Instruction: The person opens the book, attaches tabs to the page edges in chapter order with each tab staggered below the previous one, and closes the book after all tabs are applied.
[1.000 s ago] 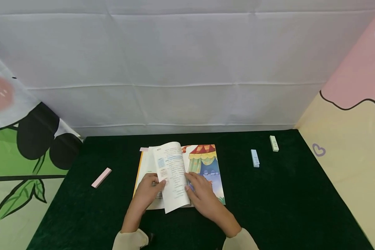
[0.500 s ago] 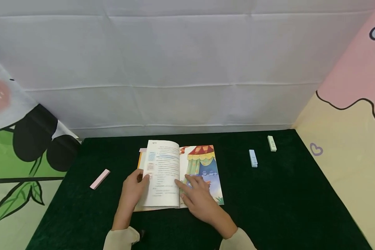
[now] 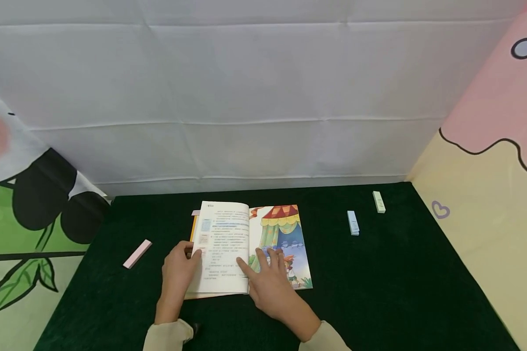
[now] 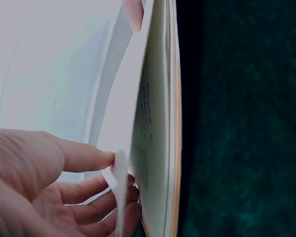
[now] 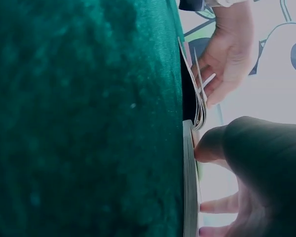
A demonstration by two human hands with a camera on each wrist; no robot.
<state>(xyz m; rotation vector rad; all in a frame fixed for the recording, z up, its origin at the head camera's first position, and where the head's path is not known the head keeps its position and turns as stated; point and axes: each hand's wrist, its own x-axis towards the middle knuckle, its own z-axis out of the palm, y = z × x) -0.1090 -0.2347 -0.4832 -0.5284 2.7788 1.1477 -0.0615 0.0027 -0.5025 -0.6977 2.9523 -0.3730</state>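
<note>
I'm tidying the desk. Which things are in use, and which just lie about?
In use: open picture book, left hand gripping its turned pages, right hand pressing its right page.

Lying about: pink strip, blue strip, green strip.

The open picture book (image 3: pixel 250 248) lies mid-table (image 3: pixel 399 292). Left of the book lies one sticky-note pad (image 3: pixel 137 254); right of the book, two more pads (image 3: pixel 353 222) (image 3: pixel 379 201), one behind the other.

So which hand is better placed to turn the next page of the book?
Probably the left. The left hand already pinches the edge of the loose page at the book's left side, while the right hand lies flat with straight fingers, pressing the illustrated page down.
</note>
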